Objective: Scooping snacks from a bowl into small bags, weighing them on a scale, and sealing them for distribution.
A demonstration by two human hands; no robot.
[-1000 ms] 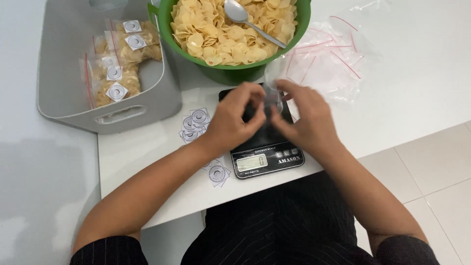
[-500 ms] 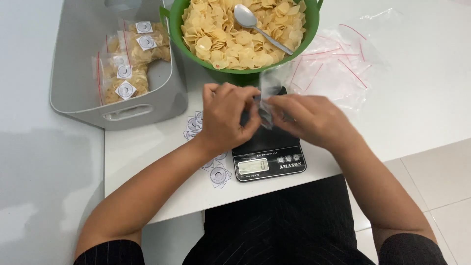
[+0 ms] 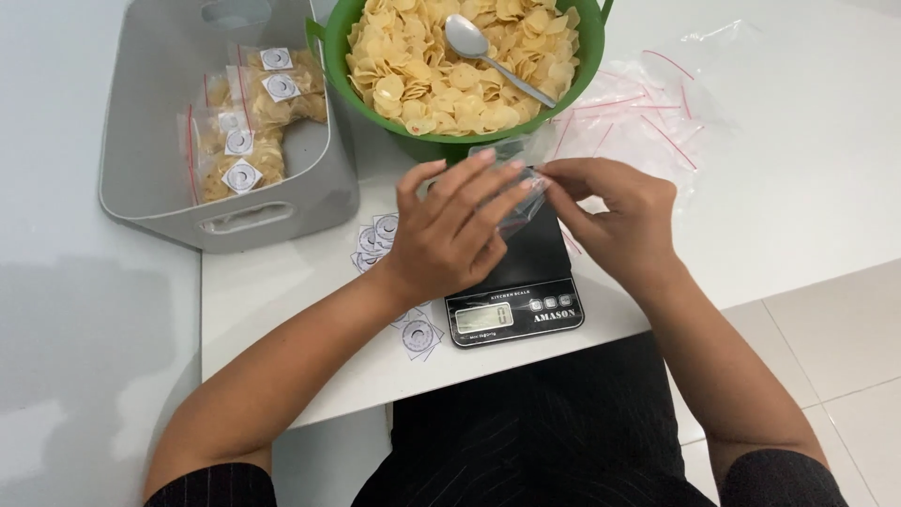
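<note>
Both hands work a small clear zip bag [image 3: 521,192] just above a black kitchen scale [image 3: 519,282]. My left hand [image 3: 455,230] has its fingers spread flat over the bag, pressing into it. My right hand [image 3: 615,216] pinches the bag's right edge. Behind them stands a green bowl [image 3: 450,143] heaped with pale round chips [image 3: 441,66], with a metal spoon [image 3: 488,56] lying in it.
A grey tub [image 3: 225,202] at the left holds several filled, labelled chip bags [image 3: 244,122]. Loose round-printed labels [image 3: 389,235] lie beside the scale. A pile of empty red-striped zip bags [image 3: 638,113] lies at the right. The white table's edge [image 3: 807,272] borders tiled floor.
My left hand has opened from a pinch and spread its fingers over the bag. The bag has moved slightly right and flatter above the scale. My right hand shifted a little to the right.
</note>
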